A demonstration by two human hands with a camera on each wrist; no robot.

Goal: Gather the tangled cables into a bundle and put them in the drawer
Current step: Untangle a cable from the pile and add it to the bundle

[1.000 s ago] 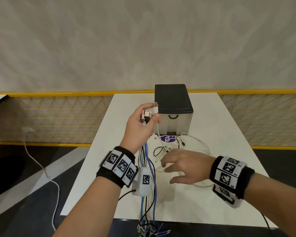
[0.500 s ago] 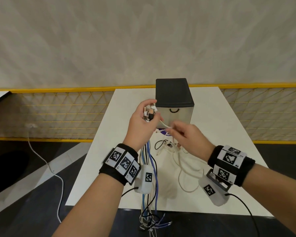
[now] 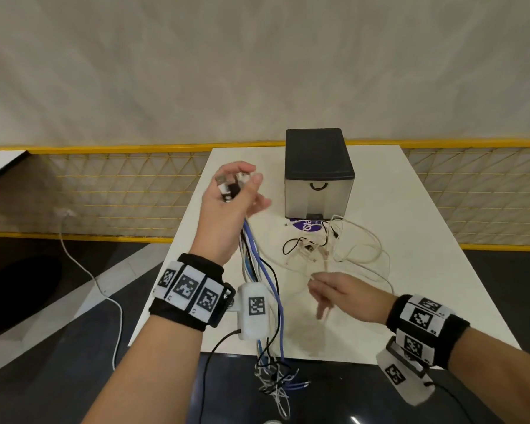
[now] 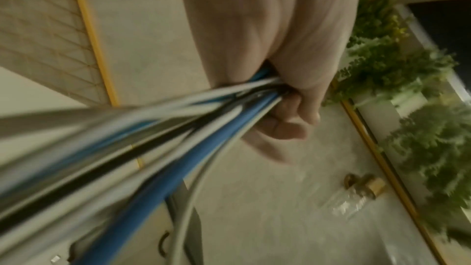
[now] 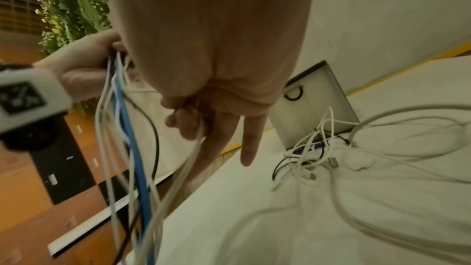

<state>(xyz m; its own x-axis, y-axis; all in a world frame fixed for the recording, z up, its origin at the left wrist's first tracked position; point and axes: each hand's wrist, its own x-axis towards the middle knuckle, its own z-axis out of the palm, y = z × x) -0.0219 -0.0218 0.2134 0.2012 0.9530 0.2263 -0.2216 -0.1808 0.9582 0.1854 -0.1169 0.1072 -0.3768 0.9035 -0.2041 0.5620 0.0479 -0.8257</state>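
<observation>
My left hand (image 3: 236,194) is raised left of the drawer box and grips the plug ends of a cable bundle (image 3: 257,261). Blue, white and black cables hang from it past the table's front edge. The left wrist view shows the fingers (image 4: 288,108) curled round those cables (image 4: 178,128). Lower down, my right hand (image 3: 325,289) pinches a thin white cable (image 5: 193,148) between thumb and forefinger, the other fingers straight. More loose white and black cables (image 3: 343,249) lie tangled before the drawer box (image 3: 318,166). Its drawer front (image 3: 318,197), with a black handle, is closed.
The white table (image 3: 410,209) stands against a yellow mesh railing (image 3: 120,194). A purple sticker (image 3: 306,224) lies under the box's front. A separate white cable (image 3: 83,270) trails on the dark floor at the left. A clear jar (image 4: 356,196) appears in the left wrist view.
My right hand has drawn back from beside the left hand toward the table's front, sliding down a white cable. The left hand has shifted left with the bundle.
</observation>
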